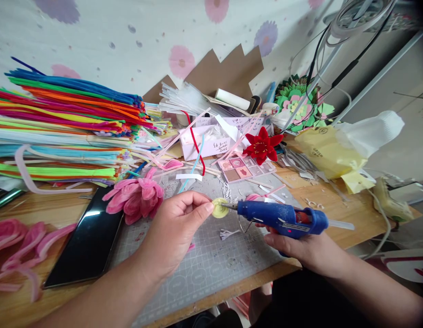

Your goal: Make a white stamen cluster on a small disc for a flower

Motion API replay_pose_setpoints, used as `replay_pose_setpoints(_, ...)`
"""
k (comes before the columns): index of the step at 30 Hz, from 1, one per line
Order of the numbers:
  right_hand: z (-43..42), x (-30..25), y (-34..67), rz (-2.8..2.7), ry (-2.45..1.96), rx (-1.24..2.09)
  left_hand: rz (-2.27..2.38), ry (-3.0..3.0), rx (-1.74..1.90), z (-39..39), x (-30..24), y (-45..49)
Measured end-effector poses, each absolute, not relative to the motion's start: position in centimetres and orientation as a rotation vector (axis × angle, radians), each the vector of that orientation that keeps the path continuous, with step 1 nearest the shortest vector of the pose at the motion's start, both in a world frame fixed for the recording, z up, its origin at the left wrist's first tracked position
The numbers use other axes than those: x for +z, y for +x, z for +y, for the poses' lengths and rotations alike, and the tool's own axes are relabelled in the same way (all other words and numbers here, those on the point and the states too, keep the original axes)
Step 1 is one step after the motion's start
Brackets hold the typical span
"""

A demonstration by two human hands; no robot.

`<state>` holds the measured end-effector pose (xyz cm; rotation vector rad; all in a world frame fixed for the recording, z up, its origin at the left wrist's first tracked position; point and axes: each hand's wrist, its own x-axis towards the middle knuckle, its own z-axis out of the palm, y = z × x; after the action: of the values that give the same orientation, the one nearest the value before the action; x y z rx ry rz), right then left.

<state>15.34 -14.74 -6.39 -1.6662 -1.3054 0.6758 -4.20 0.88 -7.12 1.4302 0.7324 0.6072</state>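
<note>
Between thumb and fingers, my left hand [182, 223] pinches a small round pale-yellow disc [219, 209] above the grey cutting mat. My right hand [302, 248] is wrapped round the handle of a blue hot glue gun [278, 216], a clear glue stick [341, 224] poking out of its back. The gun's metal nozzle [230, 206] points left and meets the disc's face; whether glue is coming out is too small to tell. Left of my left hand lies a pink fuzzy flower [138, 196]. A little white bundle of stems [228, 233] rests on the mat below the disc.
Bundles of coloured pipe cleaners [61, 132] are stacked at the left. A black phone [86, 241] lies beside the cutting mat [204, 273]. Behind are a red flower [262, 145], a palette [247, 168] and a white box [206, 143]. A yellow tissue pack [331, 152] stands at right.
</note>
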Motion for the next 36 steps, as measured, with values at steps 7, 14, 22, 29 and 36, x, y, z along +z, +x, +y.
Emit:
replay_pose_setpoints(7, -14.6, -6.0, 15.1, -1.256, -1.663, 0.793, 0.711, 1.446, 0.613, 1.0, -7.2, -4.1)
replay_pose_setpoints(14, -14.7, -6.0, 15.1, -1.299, -1.768, 0.625, 0.724, 1.499, 0.603, 0.9, -6.7, -4.0)
replay_pose_setpoints(22, -14.8, -5.8, 14.9, -1.290, -1.629, 0.796, 0.591, 1.909, 0.827, 0.8, -6.2, -4.2)
replay_pose_setpoints(29, -14.7, -5.3, 14.7, -1.378, -1.644, 0.684, 0.491, 2.261, 1.048, 0.6, -5.9, -4.4)
replay_pose_setpoints(36, -14.7, -4.9, 14.7, -1.592, -1.657, 0.462, 0.504, 2.248, 1.026, 0.7, -5.9, -4.5)
